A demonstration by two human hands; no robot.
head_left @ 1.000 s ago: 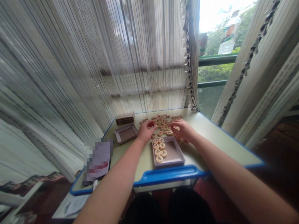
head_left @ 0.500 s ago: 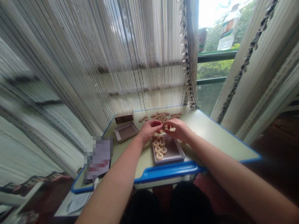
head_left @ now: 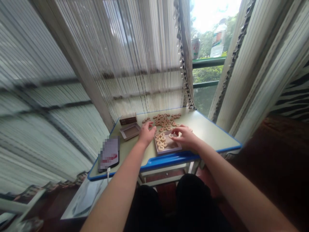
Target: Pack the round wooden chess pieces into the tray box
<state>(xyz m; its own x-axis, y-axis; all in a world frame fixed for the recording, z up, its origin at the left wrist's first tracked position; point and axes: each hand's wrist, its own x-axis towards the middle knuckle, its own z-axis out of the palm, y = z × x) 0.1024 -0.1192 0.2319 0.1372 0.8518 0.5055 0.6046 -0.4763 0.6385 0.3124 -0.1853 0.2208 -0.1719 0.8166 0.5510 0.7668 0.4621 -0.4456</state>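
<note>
A shallow grey box tray (head_left: 169, 149) lies near the front edge of a small table (head_left: 212, 137) and holds several round wooden game discs (head_left: 161, 139) in its left half. My right hand (head_left: 183, 136) rests over the tray's right half, fingers curled around a disc at the tray's upper edge. My left hand (head_left: 146, 133) lies on the table just left of the tray, fingers spread and pointing at a heap of loose discs (head_left: 165, 119) further back.
A second empty tray (head_left: 130, 131) and a brown box (head_left: 128, 120) sit at the table's back left. A dark phone (head_left: 109, 154) with a cable lies at the front left. Striped curtains (head_left: 125, 64) hang behind; a window (head_left: 207, 61) opens at the right.
Both hands came back from the loose pile, met above the tray, then parted. My right hand dropped onto the tray with a disc; my left moved out to its left. The camera pulled back.
</note>
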